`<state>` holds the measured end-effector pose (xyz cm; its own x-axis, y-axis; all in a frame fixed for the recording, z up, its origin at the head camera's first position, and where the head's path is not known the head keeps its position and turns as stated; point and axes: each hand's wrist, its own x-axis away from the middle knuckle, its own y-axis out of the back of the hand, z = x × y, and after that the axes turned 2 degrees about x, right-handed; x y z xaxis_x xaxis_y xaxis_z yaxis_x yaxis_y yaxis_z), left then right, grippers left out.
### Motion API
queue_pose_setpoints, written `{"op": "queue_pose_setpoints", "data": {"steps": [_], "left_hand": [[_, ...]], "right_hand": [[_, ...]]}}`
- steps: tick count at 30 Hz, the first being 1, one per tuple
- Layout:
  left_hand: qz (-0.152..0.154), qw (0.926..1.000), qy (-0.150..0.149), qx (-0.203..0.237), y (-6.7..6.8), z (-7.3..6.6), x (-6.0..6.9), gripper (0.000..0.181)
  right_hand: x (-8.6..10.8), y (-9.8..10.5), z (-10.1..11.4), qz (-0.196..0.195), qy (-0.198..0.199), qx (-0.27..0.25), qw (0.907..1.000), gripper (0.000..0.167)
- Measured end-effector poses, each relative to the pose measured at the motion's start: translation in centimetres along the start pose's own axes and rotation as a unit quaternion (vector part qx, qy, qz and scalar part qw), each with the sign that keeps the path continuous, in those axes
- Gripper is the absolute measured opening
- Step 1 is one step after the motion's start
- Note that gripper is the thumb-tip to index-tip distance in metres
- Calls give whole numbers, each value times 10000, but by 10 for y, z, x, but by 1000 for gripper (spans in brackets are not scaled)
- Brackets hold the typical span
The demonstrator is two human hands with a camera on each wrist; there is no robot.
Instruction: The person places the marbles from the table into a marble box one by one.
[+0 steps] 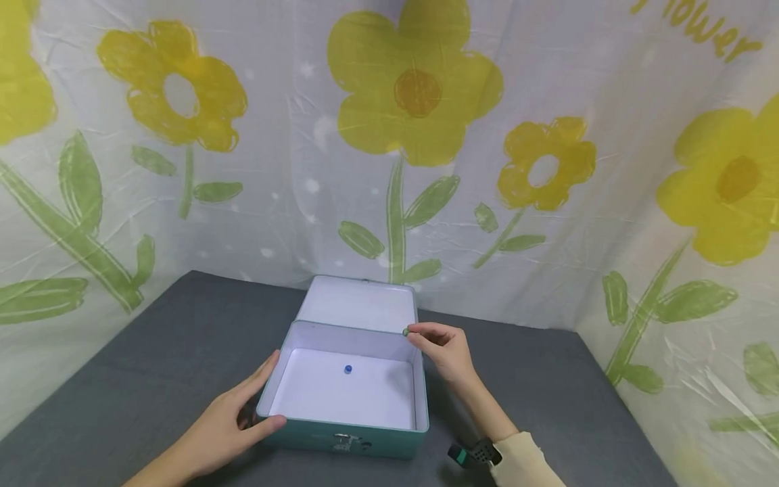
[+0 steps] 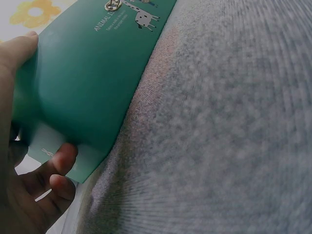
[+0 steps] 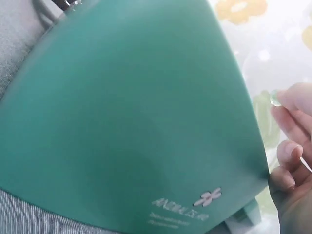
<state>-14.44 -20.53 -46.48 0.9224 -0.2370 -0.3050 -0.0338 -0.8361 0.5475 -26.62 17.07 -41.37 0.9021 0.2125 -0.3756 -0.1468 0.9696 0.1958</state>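
A green tin box (image 1: pixel 341 433) stands with its lid (image 1: pixel 359 304) folded back and its white inside showing. On its floor lies a small blue marble (image 1: pixel 348 369). My left hand (image 1: pixel 222 423) holds the box's front left corner, thumb over the front rim and fingers along the left side; in the left wrist view some fingers are bent against the green wall. Above the back right corner, my right hand (image 1: pixel 447 352) pinches a small green marble (image 1: pixel 406 332) between thumb and index finger. In the right wrist view this marble (image 3: pixel 275 98) looks translucent.
A dark grey cloth (image 1: pixel 523 385) covers the table. Behind and at both sides hangs a white curtain (image 1: pixel 292 169) printed with yellow flowers. A dark strap (image 1: pixel 477 453) sits at the right wrist, beside the cream sleeve. The box wall rises between the right hand and the blue marble.
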Motion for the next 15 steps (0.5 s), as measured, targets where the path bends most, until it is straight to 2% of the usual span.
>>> {"op": "queue_pose_setpoints", "data": {"steps": [6,15], "left_hand": [[34,9999,-35,95,-2,1,-1,92],[-33,10000,-16,-5,1,0,1,92]], "right_hand": [[-2,-4,3,-41,86,124,9999,18],[-11,-20,12,172,204,77,9996,18]]}}
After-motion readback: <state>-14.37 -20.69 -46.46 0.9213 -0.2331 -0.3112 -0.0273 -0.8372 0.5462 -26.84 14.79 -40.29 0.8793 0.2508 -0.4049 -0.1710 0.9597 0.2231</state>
